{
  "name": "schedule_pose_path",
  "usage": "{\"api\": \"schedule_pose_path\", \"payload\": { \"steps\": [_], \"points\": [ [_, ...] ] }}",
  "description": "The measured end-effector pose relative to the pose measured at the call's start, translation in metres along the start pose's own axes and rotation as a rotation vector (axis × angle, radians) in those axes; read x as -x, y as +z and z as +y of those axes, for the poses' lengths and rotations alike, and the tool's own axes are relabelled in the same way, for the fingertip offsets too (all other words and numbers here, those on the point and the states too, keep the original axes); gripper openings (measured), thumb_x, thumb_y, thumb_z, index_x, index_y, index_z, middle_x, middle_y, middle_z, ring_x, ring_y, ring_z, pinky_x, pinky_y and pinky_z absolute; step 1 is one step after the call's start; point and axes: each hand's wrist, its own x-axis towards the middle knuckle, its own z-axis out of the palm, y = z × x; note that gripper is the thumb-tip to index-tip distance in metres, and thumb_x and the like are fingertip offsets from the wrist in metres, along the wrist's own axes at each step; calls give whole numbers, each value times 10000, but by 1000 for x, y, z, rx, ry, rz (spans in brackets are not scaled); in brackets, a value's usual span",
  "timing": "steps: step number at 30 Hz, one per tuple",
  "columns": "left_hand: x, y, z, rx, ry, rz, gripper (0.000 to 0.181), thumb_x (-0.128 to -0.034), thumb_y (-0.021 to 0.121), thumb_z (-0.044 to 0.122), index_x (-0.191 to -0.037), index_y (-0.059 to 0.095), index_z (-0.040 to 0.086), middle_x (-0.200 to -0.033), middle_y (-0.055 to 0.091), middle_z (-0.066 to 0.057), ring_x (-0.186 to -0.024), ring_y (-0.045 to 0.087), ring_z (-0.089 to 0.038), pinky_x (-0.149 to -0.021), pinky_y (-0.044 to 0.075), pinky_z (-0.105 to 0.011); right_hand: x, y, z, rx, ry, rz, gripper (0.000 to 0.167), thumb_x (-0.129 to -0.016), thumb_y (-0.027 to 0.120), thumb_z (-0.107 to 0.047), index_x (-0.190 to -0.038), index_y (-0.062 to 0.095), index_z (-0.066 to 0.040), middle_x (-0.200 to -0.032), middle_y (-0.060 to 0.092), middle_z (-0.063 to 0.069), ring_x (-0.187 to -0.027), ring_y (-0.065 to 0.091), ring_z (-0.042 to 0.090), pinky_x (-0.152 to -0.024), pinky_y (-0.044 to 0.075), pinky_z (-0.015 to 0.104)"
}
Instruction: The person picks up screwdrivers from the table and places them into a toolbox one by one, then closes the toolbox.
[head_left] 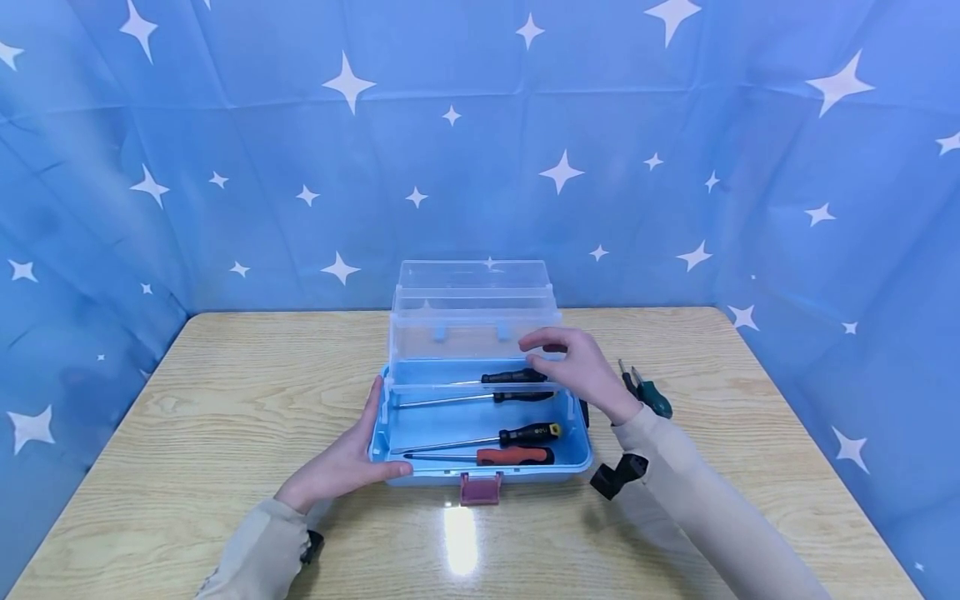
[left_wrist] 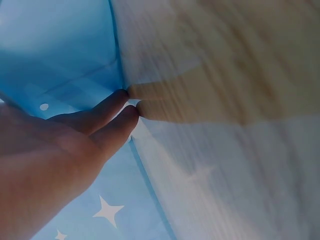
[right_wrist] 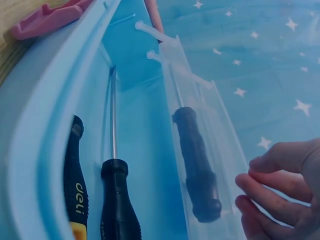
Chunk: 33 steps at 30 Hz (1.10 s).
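Note:
A light-blue toolbox [head_left: 442,473] stands with its clear lid [head_left: 472,287] raised. My left hand [head_left: 341,462] rests against its left end, fingers extended along the side and thumb at the front rim. Inside lie a red-handled screwdriver [head_left: 513,456], a black screwdriver with a yellow end [head_left: 531,433] and other black-handled ones. One black screwdriver [right_wrist: 197,165] lies in or behind a clear tray [right_wrist: 227,135] toward the back. My right hand [head_left: 577,371] hovers over the back right, fingers loosely bent beside the tray's edge; I see nothing held in it.
To the right of the box, a green-handled tool [head_left: 654,398] lies on the wooden table [head_left: 285,375], partly behind the right forearm. A pink latch [head_left: 480,489] hangs at the box front. Blue star-patterned cloth [head_left: 450,167] surrounds the table.

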Motion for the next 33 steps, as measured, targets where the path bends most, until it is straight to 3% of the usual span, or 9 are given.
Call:
{"api": "schedule_pose_path", "payload": {
  "steps": [20,33],
  "points": [
    [0,0,3,-1,-13,0,1200,-826,773,236,-1515,-208,264,-1596,-117,-145,-1426,-24,-424,-1068,100,-651,18,-22,10,-22,8,69,235,-951,624,-133,-1151,686,-28,-1168,651,106,-1054,583,266,-870,472,432],
    [0,1,3,1,-17,-2,1200,-829,773,230,-1513,-212,269,-1595,-132,-139,-1427,-36,-414,-1078,86,-634,26,-31,21,-30,40,127,221,-951,632,-155,-1122,690,-29,-1112,667,91,-1041,598,266,-893,476,457]
  ]
}}
